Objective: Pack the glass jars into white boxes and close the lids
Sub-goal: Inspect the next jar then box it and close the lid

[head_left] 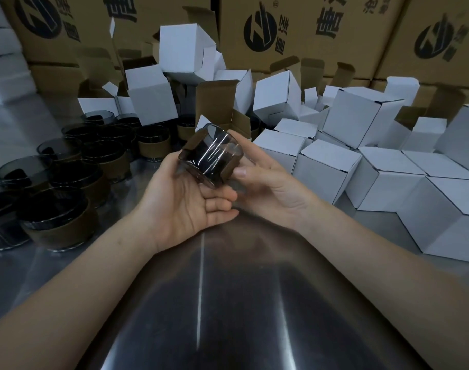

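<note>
I'm holding one glass jar [210, 158] above the table (cardboard sleeve [192, 145] already on). My left hand [185, 198] cradles it, thumb round its side, and my right hand [268, 182] pinches it. Boxing comes next, I reckon, so I need that open white box [217, 100].

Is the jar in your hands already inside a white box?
No, the left hand and right hand hold the glass jar unboxed above the table.
</note>
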`<state>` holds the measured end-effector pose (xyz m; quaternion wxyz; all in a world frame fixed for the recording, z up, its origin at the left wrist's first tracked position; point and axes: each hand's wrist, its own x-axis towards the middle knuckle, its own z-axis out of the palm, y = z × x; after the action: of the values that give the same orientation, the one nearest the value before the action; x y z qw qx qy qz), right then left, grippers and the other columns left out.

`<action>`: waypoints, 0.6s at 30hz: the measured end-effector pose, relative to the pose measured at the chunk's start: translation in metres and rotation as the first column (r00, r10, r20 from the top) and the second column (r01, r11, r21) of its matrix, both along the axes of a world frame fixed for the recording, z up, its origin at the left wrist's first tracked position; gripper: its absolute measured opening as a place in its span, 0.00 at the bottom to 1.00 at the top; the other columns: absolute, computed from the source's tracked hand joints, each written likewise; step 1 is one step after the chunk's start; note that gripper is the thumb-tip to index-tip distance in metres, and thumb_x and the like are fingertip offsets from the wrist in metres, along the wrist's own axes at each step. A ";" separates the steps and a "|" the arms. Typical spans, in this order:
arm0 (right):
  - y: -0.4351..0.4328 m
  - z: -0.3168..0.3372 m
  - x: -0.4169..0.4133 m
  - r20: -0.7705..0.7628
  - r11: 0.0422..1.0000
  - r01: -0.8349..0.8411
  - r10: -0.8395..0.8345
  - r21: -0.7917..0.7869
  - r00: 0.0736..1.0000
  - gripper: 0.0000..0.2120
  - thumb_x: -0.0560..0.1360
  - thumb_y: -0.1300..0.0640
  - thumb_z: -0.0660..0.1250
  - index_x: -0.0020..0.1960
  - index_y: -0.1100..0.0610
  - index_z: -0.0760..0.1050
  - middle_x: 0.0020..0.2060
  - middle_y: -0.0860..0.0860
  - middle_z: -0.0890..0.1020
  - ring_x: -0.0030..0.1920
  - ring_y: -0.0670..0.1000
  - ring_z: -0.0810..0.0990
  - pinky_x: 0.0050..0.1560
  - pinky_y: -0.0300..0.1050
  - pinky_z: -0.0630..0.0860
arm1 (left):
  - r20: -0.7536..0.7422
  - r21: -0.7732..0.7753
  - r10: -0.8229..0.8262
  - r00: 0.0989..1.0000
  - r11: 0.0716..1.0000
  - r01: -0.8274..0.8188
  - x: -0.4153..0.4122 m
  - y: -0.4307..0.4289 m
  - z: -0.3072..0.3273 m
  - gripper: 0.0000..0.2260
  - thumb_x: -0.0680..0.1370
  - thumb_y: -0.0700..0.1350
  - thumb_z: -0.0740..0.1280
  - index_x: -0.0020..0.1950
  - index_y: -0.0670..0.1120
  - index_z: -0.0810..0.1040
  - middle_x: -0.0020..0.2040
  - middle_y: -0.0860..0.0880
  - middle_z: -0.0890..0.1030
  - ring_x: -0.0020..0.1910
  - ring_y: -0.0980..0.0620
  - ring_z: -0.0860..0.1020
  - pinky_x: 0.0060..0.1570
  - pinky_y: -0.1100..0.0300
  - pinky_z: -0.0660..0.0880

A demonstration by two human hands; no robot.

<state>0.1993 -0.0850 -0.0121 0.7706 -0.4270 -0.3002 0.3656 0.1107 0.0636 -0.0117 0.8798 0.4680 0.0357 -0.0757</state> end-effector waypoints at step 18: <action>0.002 0.006 -0.002 0.314 0.962 0.269 -0.241 -0.050 0.918 0.19 0.68 0.59 0.72 0.58 0.57 0.78 0.49 0.51 0.83 0.52 0.49 0.83 0.56 0.46 0.79 | 0.189 0.414 0.510 0.839 0.733 -0.539 0.004 -0.004 -0.005 0.06 0.80 0.39 0.61 0.52 0.40 0.78 0.36 0.44 0.80 0.30 0.52 0.76 0.35 0.56 0.78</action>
<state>0.1973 -0.0826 -0.0060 0.7355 -0.5488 -0.3402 0.2053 0.1143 0.0594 -0.0172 0.7324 0.6319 0.1551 0.2006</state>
